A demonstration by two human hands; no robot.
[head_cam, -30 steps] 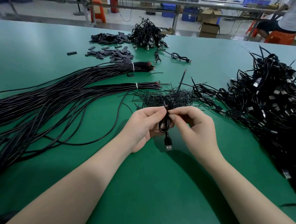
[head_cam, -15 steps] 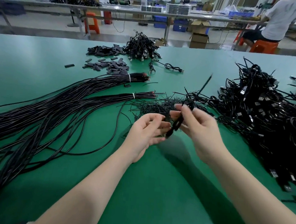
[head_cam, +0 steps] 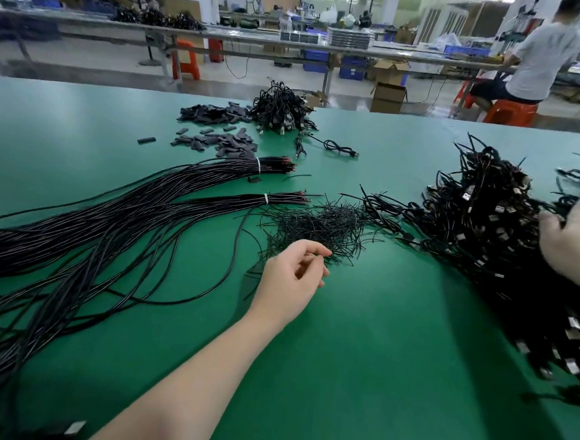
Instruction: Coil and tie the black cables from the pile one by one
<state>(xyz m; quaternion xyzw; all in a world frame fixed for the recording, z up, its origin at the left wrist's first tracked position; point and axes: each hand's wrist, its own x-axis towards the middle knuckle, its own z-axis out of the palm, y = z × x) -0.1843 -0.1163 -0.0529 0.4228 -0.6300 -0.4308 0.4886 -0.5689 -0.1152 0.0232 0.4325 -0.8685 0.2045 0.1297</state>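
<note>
Tangled heap of black cables [head_cam: 486, 233] lies at right.

Factory assembly floor; long green workbench [head_cam: 357, 362], heaped black cables [head_cam: 487, 230], rows of benches [head_cam: 246, 39], seated worker [head_cam: 536, 58]

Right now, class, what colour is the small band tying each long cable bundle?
White, around both cable bundles; the bands show best in the head view.

Orange stools [head_cam: 509, 111] and cardboard boxes [head_cam: 388, 96] stand beyond the table.
</note>
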